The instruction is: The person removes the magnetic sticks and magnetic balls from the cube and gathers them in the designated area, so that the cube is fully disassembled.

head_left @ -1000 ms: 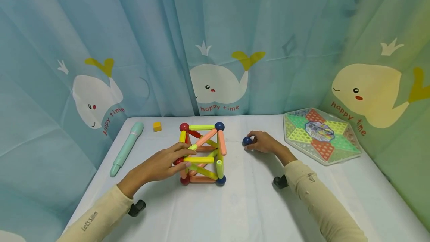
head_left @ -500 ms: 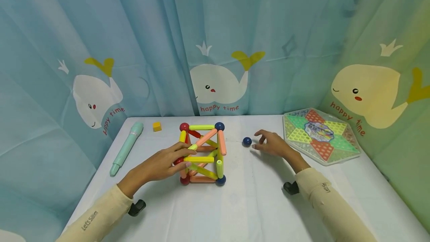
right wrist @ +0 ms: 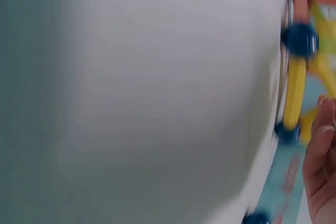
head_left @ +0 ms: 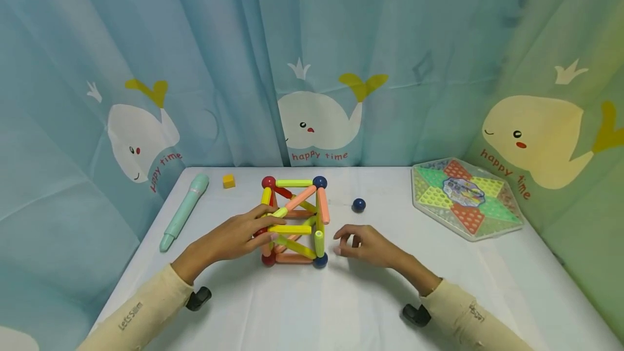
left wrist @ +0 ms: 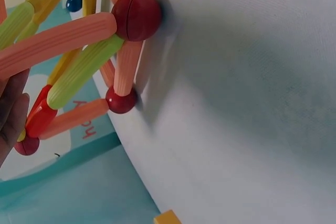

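A box-shaped frame of magnetic building sticks and balls [head_left: 293,258] stands on the white table, its sticks yellow, green, orange and red. My left hand [head_left: 239,236] grips its upper near-left corner, fingers and thumb around a red ball that they partly hide. In the left wrist view, orange and green sticks meet at a lower red ball [left wrist: 137,17]. My right hand [head_left: 370,245] is just right of the frame, fingers loosely bent, nothing between them. Behind that hand a loose blue ball [head_left: 358,205] lies on the table. The right wrist view shows the fingertips [right wrist: 325,109] beside the frame.
A mint-green microphone-shaped object [head_left: 184,213] lies at the table's left, with a small yellow cube [head_left: 228,181] near the back edge. At the right back is a hexagonal Chinese checkers board [head_left: 467,198]. A whale-print curtain [head_left: 234,69] hangs behind the table.
My right hand has let go of the blue ball, drawn back, then come nearer me and left beside the frame. The blue ball stays on the table; my left hand holds still.
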Demonstrator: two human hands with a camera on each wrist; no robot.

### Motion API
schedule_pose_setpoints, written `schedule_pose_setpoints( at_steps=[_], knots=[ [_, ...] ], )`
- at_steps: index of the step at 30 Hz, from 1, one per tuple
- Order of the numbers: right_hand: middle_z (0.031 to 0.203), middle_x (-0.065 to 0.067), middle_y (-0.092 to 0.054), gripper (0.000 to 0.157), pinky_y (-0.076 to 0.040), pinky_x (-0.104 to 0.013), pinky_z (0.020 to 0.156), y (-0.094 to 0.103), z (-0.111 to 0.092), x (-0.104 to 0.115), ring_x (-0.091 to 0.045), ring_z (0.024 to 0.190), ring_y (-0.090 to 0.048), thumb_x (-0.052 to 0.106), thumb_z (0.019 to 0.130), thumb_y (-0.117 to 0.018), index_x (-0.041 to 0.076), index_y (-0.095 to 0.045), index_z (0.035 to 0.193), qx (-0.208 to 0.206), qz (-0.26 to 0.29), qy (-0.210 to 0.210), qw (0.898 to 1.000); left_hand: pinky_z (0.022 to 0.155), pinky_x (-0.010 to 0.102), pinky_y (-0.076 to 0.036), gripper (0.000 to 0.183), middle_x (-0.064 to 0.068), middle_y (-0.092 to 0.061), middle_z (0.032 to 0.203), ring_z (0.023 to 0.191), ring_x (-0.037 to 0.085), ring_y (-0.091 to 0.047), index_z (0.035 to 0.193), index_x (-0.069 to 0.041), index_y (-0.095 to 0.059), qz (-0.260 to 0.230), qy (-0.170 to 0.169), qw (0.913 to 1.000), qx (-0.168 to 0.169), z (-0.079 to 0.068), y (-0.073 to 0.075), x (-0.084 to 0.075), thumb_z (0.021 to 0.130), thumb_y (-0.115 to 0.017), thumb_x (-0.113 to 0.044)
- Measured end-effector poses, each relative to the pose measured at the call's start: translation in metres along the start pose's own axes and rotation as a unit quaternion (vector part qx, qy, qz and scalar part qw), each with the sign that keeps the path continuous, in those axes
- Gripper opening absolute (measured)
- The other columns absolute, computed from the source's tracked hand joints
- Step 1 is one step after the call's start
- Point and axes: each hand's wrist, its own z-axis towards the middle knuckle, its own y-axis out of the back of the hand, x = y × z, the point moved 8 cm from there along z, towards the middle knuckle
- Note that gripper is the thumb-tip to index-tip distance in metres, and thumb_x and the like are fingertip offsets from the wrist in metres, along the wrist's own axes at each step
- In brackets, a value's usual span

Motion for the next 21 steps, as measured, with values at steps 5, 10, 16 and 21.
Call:
schedule_pose_setpoints(
  at_steps=[5,10,16,21],
  knots=[
    [0.094,0.002,-0.067,0.031,-0.048,-0.021,0.057,-0.026,0.006,0.019,-0.006,0.063,-0.055,0.032,0.088,-0.078,0.013,-0.068,0.111,0.001,-0.011,0.009,1.000,0.085,0.031,-0.056,0.039,0.003,-0.050,0.143,0.095,0.010,-0.060,0.140,-0.026,-0.059,0.005,-0.006,1.0000,0.000,0.002,0.000,-0.001,0.103,-0.057,-0.037],
    [0.090,0.005,-0.066,0.016,-0.047,-0.020,0.058,-0.030,0.010,0.028,-0.005,0.066,-0.052,0.024,0.088,-0.078,0.017,-0.068,0.099,-0.020,-0.054,0.018,0.998,0.084,0.030,-0.055,0.039,0.003,-0.049,0.142,0.093,0.008,-0.059,0.140,-0.026,-0.058,0.011,-0.010,0.9999,0.001,0.004,-0.002,-0.001,0.104,-0.055,-0.038],
    [0.089,0.008,-0.066,0.013,-0.048,-0.021,0.060,-0.028,0.009,0.031,-0.003,0.069,-0.052,0.018,0.093,-0.072,0.014,-0.067,0.105,0.001,-0.087,0.019,0.996,0.082,0.028,-0.055,0.039,0.003,-0.049,0.142,0.090,0.007,-0.057,0.141,-0.025,-0.058,0.006,-0.004,1.0000,0.002,0.003,-0.001,-0.002,0.104,-0.054,-0.038],
    [0.094,0.000,-0.071,0.021,-0.049,-0.022,0.057,-0.023,0.009,0.030,-0.001,0.063,-0.055,0.016,0.097,-0.066,0.008,-0.064,0.116,0.011,-0.064,0.019,0.998,0.089,0.033,-0.057,0.039,0.004,-0.049,0.142,0.098,0.011,-0.060,0.141,-0.024,-0.058,0.006,-0.002,1.0000,0.002,-0.001,-0.001,-0.001,0.104,-0.055,-0.037]
  ],
)
